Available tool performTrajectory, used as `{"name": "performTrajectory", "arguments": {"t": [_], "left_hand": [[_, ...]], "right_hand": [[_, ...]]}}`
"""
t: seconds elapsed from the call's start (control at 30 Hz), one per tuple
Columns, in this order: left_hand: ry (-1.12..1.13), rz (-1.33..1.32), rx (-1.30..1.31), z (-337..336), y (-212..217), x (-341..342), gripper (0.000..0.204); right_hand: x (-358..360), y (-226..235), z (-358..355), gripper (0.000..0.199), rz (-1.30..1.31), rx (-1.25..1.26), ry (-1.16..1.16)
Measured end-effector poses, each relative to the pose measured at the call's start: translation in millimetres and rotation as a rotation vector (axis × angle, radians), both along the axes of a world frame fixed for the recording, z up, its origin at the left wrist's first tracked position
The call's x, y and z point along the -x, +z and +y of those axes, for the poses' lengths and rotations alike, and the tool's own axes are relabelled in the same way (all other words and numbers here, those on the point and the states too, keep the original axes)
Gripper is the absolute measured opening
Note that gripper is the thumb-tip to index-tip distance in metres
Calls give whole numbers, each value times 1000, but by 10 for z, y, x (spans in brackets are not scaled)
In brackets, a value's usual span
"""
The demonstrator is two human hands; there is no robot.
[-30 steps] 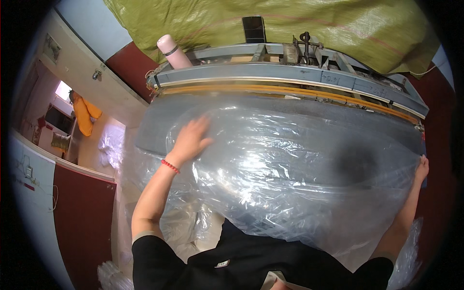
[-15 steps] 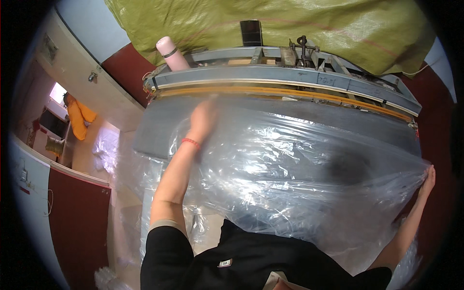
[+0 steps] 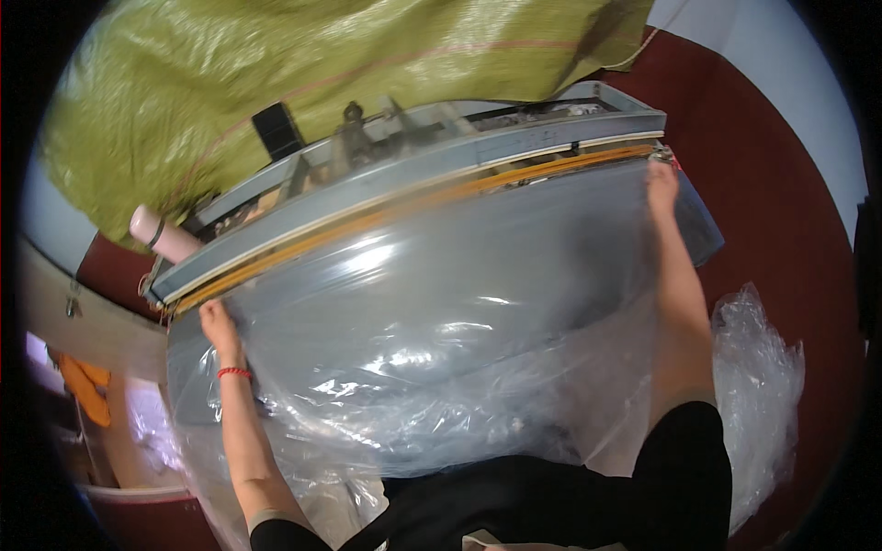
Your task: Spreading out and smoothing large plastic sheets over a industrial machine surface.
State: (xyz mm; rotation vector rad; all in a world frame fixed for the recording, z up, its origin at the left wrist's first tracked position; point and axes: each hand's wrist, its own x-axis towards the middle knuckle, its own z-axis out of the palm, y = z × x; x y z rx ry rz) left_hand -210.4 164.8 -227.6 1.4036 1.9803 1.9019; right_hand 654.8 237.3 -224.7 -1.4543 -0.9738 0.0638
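A wide sheet of clear plastic film (image 3: 432, 303) is stretched between my hands over a dark grey work surface (image 3: 193, 354). My left hand (image 3: 219, 326), with a red bracelet at the wrist, is closed on the film's left corner. At the far right corner my right hand (image 3: 661, 188) grips the other end of the film. Both hands are close to the orange strip (image 3: 404, 209) that runs along the grey metal frame (image 3: 441, 158) of a long sealing machine. Loose folds of film gather near my body.
A pink bottle (image 3: 163, 235) and a black phone (image 3: 277, 131) rest at the frame's back. Behind hangs a yellow-green tarp (image 3: 367, 55). More crumpled clear film (image 3: 758, 404) lies at the right by the dark red wall (image 3: 763, 211). An orange item (image 3: 87, 390) shows through a doorway at left.
My right hand has moved up and away from me to the orange strip, carrying the film's edge. The film is now drawn along the strip, and my view has turned to the right.
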Motion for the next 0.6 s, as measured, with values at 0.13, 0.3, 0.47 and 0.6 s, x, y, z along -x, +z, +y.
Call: {"name": "performTrajectory", "arguments": {"t": [0.13,0.3,0.47,0.6], "left_hand": [[-75,-192,-47,199,-24,363,19],[-95,-163,-61,345,-22,235,20],[14,-81,-93,345,-27,270,12],[70,-243,9,208,88,271,8]], "right_hand": [[519,91,296,19,89,-66,98],[537,105,413,16,189,-80,26],[401,-1,506,18,213,-123,-55],[639,289,363,18,352,-56,-114]]}}
